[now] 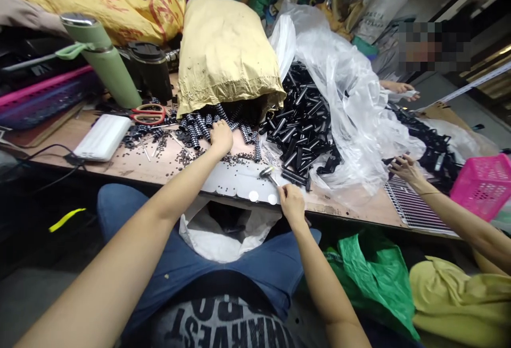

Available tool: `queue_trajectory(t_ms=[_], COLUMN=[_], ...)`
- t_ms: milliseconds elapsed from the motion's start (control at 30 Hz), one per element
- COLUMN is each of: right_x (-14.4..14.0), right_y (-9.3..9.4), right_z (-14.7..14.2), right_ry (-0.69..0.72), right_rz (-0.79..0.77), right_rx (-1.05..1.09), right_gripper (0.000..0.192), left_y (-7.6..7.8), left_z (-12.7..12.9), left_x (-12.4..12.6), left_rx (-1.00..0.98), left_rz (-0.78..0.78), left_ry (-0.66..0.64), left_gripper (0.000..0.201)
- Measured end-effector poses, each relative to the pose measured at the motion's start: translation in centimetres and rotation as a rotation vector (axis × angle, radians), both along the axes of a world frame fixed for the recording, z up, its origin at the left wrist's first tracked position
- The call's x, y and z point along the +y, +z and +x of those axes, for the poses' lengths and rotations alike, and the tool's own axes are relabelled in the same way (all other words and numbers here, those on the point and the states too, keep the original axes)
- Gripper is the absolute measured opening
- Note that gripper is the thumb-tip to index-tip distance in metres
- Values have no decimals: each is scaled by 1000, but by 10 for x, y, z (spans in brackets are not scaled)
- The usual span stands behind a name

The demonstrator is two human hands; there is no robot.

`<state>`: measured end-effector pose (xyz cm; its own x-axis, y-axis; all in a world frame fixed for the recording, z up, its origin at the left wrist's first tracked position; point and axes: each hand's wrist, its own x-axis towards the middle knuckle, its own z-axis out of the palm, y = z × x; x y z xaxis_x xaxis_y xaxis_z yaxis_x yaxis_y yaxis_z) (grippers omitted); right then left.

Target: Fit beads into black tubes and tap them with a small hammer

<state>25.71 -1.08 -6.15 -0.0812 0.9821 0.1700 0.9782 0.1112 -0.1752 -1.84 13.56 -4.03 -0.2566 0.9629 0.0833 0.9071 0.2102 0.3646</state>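
Note:
My left hand (222, 137) is at the mouth of a yellow sack (231, 50), fingers bent together on a ribbed black rod (221, 110) with pale rings; the fingertips are partly hidden. More ribbed rods (193, 136) lie around it on the table. Nearer the table's front edge, my right hand (293, 204) is closed around the shaft of a small tool (275, 180) with a dark, rounded head, perhaps a small hammer. Just beyond that tool, a heap of black tubular parts (297, 124) spills from a clear plastic bag (351, 92).
Tiny dark pieces (183, 156) are scattered over the table. At left are red-handled scissors (148, 114), a white box (102, 137), a green bottle (104, 60) and a black cup (150, 71). A co-worker's hand (408, 170) works at right near a pink basket (483, 185). An open white bag (223, 239) hangs below the edge.

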Motion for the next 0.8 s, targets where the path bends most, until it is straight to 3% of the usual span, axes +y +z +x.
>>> queue_trajectory(t_ms=[67, 167, 333, 400, 467, 567, 633, 733, 800], right_x=[10, 40, 120, 145, 157, 145, 122, 80, 57], right_y=[1, 11, 30, 35, 37, 37, 33, 28, 29], right_z=[-4, -9, -18, -22, -26, -31, -34, -39, -42], right_ry=[57, 77, -12, -18, 37, 216, 401, 672, 712], right_rz=[50, 93, 173, 138, 120, 157, 126, 5, -11], right_rx=[37, 54, -72, -145, -175, -124, -48, 56, 111], right_gripper=[31, 29, 27, 26, 30, 35, 35, 31, 31], left_y=[-1, -5, -10, -8, -4, 4, 8, 9, 7], left_z=[0, 8, 15, 14, 14, 15, 17, 23, 27], left_x=[30, 41, 9, -10, -29, -56, -70, -86, -95], left_rx=[-7, -18, -120, -353, -716, -1243, -1449, -1562, -1588], left_rz=[-99, -179, -58, 11, -33, -167, -259, -524, -526], left_ry=[48, 67, -89, -142, -121, 4, 18, -119, -166], left_gripper=[44, 44, 40, 41, 40, 24, 18, 28, 34])
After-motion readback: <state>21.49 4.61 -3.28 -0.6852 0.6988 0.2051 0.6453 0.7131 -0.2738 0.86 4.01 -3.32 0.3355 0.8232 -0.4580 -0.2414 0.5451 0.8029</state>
